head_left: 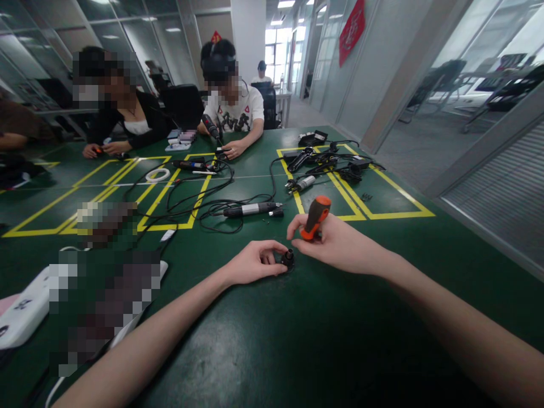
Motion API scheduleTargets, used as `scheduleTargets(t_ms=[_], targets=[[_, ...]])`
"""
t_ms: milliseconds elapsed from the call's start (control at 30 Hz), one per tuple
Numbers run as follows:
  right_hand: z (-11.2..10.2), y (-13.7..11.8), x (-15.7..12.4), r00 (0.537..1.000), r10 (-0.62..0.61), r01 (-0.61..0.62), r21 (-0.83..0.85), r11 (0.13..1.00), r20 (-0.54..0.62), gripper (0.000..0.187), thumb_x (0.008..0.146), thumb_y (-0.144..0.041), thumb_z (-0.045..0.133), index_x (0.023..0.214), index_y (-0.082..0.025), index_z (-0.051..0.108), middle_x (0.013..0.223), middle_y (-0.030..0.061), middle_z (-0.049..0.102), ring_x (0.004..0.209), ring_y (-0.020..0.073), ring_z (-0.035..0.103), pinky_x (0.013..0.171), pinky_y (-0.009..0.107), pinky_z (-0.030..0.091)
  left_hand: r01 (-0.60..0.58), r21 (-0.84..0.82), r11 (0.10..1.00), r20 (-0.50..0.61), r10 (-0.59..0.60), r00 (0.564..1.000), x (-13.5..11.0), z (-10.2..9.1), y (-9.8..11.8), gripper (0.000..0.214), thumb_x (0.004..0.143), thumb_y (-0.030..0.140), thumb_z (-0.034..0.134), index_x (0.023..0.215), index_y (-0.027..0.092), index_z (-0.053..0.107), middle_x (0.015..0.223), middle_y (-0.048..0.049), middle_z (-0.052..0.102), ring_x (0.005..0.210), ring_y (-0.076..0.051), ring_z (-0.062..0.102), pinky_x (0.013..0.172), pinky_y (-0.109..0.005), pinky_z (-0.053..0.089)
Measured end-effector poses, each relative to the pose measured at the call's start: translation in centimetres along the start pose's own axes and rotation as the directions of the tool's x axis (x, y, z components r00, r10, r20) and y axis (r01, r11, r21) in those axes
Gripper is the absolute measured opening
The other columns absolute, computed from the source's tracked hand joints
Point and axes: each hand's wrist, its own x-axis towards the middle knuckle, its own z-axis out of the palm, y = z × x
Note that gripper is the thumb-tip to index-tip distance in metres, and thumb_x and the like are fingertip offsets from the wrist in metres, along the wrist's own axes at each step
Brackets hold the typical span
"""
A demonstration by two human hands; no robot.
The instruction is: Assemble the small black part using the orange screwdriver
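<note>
A small black cylindrical part (pixel 288 258) stands on the green table, pinched between the thumb and fingers of my left hand (pixel 259 260). To its upper right, my right hand (pixel 335 243) is closed around a screwdriver (pixel 318 215) with an orange and grey-brown handle. The handle's orange end points up, and its shaft is not visible. Both hands are close together but apart. Just beyond them lies a black and silver pen-shaped electric tool (pixel 250 209) with a cable, beside a short black piece (pixel 276 213).
Yellow tape (pixel 399 215) marks rectangles on the table (pixel 238 340). Black cables and tools (pixel 314 161) lie at the back right, near small dark screws (pixel 366 196). A white tape ring (pixel 157 175) is at the left. Across the table, a person (pixel 233 113) holds a power tool (pixel 211 127); another person (pixel 127 122) sits beside.
</note>
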Motion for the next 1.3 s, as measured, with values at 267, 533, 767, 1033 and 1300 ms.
scheduleTargets(t_ms=[267, 533, 767, 1033, 1300], targets=[[0.21, 0.06, -0.06, 0.999, 0.035, -0.035, 0.015, 0.999, -0.008, 0.015, 0.077, -0.022, 0.059, 0.091, -0.02, 0.063, 0.064, -0.0066, 0.047, 0.058, 0.0131, 0.045, 0.058, 0.026, 0.036, -0.006, -0.001, 1.0, -0.002, 0.006, 1.0, 0.01, -0.03, -0.02, 0.047, 0.078, 0.036, 0.08, 0.118, 0.013, 0.07, 0.064, 0.0029, 0.066, 0.057, -0.01, 0.057, 0.058, -0.021, 0.043], [0.2, 0.11, -0.16, 0.997, 0.074, -0.073, 0.026, 0.997, -0.013, 0.011, 0.082, -0.027, 0.059, 0.089, -0.021, 0.064, 0.062, -0.0066, 0.049, 0.055, 0.0127, 0.043, 0.057, 0.027, 0.036, -0.011, 0.01, 1.0, 0.013, 0.011, 1.0, -0.04, -0.06, 0.14, 0.046, 0.079, 0.035, 0.079, 0.118, 0.012, 0.07, 0.065, 0.0022, 0.067, 0.057, -0.01, 0.058, 0.059, -0.021, 0.044], [0.22, -0.06, -0.12, 1.0, 0.028, -0.028, 0.005, 1.0, -0.003, 0.02, 0.077, -0.021, 0.06, 0.097, -0.02, 0.064, 0.064, -0.0069, 0.046, 0.058, 0.0128, 0.044, 0.057, 0.026, 0.035, -0.008, -0.003, 1.0, 0.005, 0.008, 1.0, 0.0, 0.0, -0.03, 0.049, 0.078, 0.038, 0.081, 0.119, 0.012, 0.07, 0.064, 0.0033, 0.066, 0.056, -0.009, 0.055, 0.058, -0.021, 0.043], [0.19, 0.4, -0.15, 0.999, 0.007, -0.007, -0.008, 1.0, -0.034, 0.014, 0.082, -0.023, 0.058, 0.094, -0.02, 0.064, 0.067, -0.0048, 0.05, 0.061, 0.0138, 0.047, 0.059, 0.027, 0.039, -0.024, 0.005, 1.0, 0.006, 0.023, 1.0, 0.02, -0.03, 0.1, 0.045, 0.079, 0.035, 0.079, 0.116, 0.012, 0.07, 0.063, 0.0034, 0.066, 0.054, -0.009, 0.053, 0.057, -0.021, 0.042], [0.32, 0.73, 0.02, 0.999, -0.007, 0.007, 0.004, 1.0, -0.039, 0.014, 0.081, -0.022, 0.06, 0.095, -0.021, 0.063, 0.061, -0.0079, 0.046, 0.057, 0.0126, 0.046, 0.057, 0.026, 0.038, -0.018, -0.008, 1.0, 0.002, 0.018, 1.0, 0.0, 0.02, 0.3, 0.046, 0.078, 0.035, 0.079, 0.116, 0.011, 0.07, 0.062, 0.0035, 0.065, 0.053, -0.009, 0.053, 0.056, -0.02, 0.041]])
